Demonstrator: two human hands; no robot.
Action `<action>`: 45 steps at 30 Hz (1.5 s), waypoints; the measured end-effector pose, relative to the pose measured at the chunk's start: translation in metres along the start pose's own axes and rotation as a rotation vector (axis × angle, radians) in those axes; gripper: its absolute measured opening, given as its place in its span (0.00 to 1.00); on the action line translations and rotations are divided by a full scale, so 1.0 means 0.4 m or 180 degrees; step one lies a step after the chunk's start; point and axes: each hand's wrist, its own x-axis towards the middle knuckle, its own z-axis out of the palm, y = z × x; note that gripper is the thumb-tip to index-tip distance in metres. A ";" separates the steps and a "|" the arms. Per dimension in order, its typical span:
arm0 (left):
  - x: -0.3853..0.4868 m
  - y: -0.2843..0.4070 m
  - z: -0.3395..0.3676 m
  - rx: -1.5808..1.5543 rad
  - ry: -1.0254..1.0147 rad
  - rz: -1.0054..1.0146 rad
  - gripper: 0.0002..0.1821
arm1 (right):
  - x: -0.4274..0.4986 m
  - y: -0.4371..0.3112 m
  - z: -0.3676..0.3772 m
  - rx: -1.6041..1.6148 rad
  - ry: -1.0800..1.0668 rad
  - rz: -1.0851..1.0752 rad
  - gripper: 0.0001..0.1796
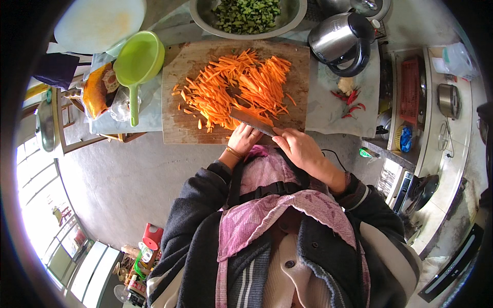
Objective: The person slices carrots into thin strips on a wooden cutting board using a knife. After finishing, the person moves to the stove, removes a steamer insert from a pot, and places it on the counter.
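My right hand is closed round the handle of a kitchen knife, whose blade points up and to the left. Close beside the blade, my left hand rests on the near part of the carrot strips, its fingertips partly hidden by the blade; a bracelet is on that wrist. A large heap of orange carrot strips covers the middle of a wooden cutting board, with a few loose pieces at its left side. Whether the left fingers hold carrot or only press on it, I cannot tell.
Beyond the board stands a metal basin of diced green vegetable. A green plastic strainer and a plastic bag lie left. To the right are an electric kettle, a piece of ginger and red chilies.
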 end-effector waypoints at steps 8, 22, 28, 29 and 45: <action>-0.007 -0.013 0.017 0.0139 -0.0136 0.0105 0.19 | 0.029 0.004 0.041 -0.0721 -0.0302 0.0201 0.18; 0.024 0.012 -0.012 0.0036 0.0302 0.0029 0.19 | 0.025 0.007 -0.023 -0.0055 -0.0346 0.0278 0.20; 0.017 0.006 -0.010 0.0045 0.0143 0.0030 0.18 | 0.028 0.002 0.009 -0.0448 -0.0437 0.0366 0.19; 0.020 0.008 -0.012 -0.0024 0.0203 0.0014 0.18 | 0.040 0.006 0.023 -0.0550 -0.0583 0.0493 0.19; 0.025 0.012 -0.016 -0.0049 0.0376 0.0019 0.16 | 0.016 -0.006 -0.026 -0.0241 -0.0427 0.0377 0.20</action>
